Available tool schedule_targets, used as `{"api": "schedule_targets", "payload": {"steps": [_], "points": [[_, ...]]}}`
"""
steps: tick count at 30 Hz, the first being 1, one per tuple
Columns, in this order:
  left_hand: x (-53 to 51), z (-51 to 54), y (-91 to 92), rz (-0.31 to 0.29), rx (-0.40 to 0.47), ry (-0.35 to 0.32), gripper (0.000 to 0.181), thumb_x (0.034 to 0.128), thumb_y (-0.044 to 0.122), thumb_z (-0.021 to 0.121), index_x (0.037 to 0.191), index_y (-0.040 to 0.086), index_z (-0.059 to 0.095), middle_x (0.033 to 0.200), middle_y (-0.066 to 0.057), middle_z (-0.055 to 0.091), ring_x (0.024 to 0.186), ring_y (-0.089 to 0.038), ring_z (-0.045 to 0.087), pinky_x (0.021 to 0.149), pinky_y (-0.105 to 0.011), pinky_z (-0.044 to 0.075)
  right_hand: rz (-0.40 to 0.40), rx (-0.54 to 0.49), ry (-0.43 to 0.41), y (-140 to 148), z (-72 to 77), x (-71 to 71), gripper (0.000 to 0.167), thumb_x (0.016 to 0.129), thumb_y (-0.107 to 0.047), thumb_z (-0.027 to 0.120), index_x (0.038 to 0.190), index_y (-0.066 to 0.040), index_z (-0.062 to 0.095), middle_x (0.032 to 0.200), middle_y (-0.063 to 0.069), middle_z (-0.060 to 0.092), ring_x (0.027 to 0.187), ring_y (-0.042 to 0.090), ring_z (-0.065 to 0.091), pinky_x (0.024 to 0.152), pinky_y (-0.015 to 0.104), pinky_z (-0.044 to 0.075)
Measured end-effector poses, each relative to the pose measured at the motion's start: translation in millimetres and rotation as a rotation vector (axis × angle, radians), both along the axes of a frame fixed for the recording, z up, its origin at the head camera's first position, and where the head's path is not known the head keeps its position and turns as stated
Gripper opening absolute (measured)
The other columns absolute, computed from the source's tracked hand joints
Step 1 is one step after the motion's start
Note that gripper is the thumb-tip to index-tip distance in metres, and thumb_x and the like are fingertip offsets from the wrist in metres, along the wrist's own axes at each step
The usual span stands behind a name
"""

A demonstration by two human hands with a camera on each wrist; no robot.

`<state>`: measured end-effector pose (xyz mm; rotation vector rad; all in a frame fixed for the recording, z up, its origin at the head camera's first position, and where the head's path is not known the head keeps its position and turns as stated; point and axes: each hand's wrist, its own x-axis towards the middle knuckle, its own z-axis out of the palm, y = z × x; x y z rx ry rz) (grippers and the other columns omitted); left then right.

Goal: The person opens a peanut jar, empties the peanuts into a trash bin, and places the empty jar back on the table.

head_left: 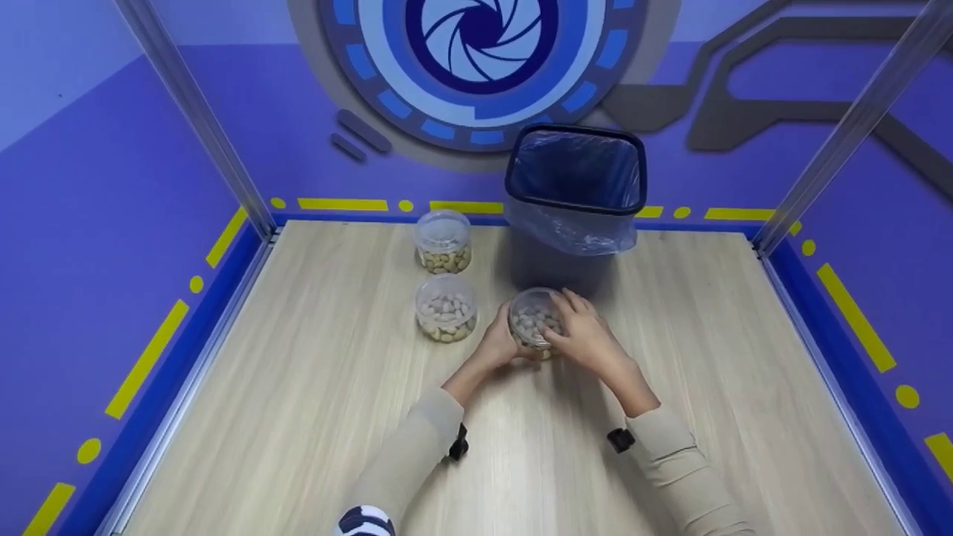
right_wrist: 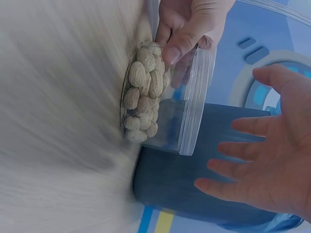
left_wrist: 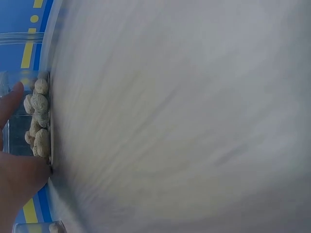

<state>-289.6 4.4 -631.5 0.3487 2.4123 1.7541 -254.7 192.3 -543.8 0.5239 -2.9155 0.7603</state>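
A clear round jar [head_left: 530, 320] of unshelled peanuts stands upright on the wooden table, its lid on. The left hand [head_left: 497, 344] grips the jar's side, with the thumb low on the wall in the right wrist view. Over the lid hovers the right hand [head_left: 592, 341]; in the right wrist view this hand [right_wrist: 272, 150] has its fingers spread, apart from the lid [right_wrist: 195, 104]. The left wrist view shows part of the left hand [left_wrist: 22, 182] against the jar with peanuts [left_wrist: 40, 103] inside.
Two more lidded jars stand left of the hands, a rear one [head_left: 444, 249] with nuts and a nearer one [head_left: 447, 309] with pale contents. A dark bin [head_left: 555, 260] with a clear liner stands right behind the held jar. Blue panels [head_left: 97, 223] surround the table [head_left: 298, 417].
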Motion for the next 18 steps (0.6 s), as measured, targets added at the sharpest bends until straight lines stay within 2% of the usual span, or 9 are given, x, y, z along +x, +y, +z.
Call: {"api": "schedule_targets", "payload": {"steps": [11,15,18], "points": [[-4.4,-1.0,0.0,0.026,-0.018,0.054,0.112,0.0592,0.012,0.099,0.152,0.003,0.037,0.149,-0.019,0.050,0.139,-0.032,0.046,0.117,-0.042,0.037,0.009,-0.026,0.004,-2.2,-0.1,-2.5,0.068,0.094,-0.027,0.070,0.148,0.006,0.045,0.151,0.036,0.039,0.139,0.054,0.037,0.113,0.065,0.034],[-3.0,2.5,2.1,0.042,-0.020,0.065,0.109,0.0592,0.012,0.098,0.151,0.001,0.039,0.147,-0.019,0.051,0.137,-0.032,0.047,0.116,-0.043,0.037,0.009,-0.030,-0.001,-1.5,0.2,-2.9,0.069,0.094,-0.028,0.070,0.148,0.006,0.044,0.152,0.035,0.038,0.140,0.054,0.037,0.114,0.064,0.034],[-2.6,6.1,3.1,0.056,-0.059,0.081,0.108,0.0595,0.013,0.097,0.150,0.000,0.039,0.147,-0.020,0.049,0.137,-0.033,0.046,0.117,-0.043,0.037,0.009,-0.037,-0.014,-0.6,1.4,-2.9,0.070,0.095,-0.028,0.069,0.150,0.006,0.043,0.153,0.034,0.037,0.141,0.054,0.035,0.114,0.064,0.032]]}}
